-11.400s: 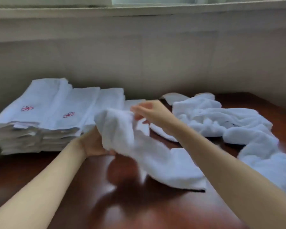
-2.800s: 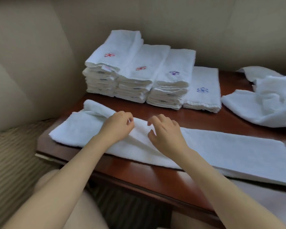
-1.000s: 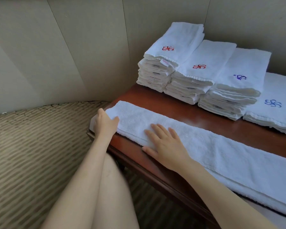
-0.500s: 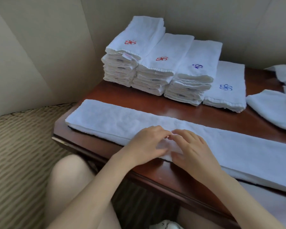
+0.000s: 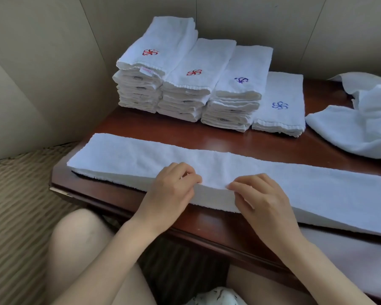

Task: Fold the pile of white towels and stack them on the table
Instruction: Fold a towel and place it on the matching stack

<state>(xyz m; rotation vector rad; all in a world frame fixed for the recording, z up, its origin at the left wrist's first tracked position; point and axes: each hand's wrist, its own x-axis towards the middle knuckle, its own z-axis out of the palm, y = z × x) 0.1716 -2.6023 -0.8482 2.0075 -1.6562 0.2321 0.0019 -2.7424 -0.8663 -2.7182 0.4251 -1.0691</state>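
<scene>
A long white terry towel (image 5: 207, 164), folded into a narrow strip, is laid along the near edge of the glossy dark wooden desk (image 5: 207, 137). Its near edge is pinched mid-length by the left hand (image 5: 172, 190) and the right hand (image 5: 262, 197), fingers clamped on the soft pile. Four stacks of folded towels (image 5: 207, 84), flat rectangles embroidered red or blue, are set at the far left corner; a crumpled pile (image 5: 365, 124) is seen at the right edge
</scene>
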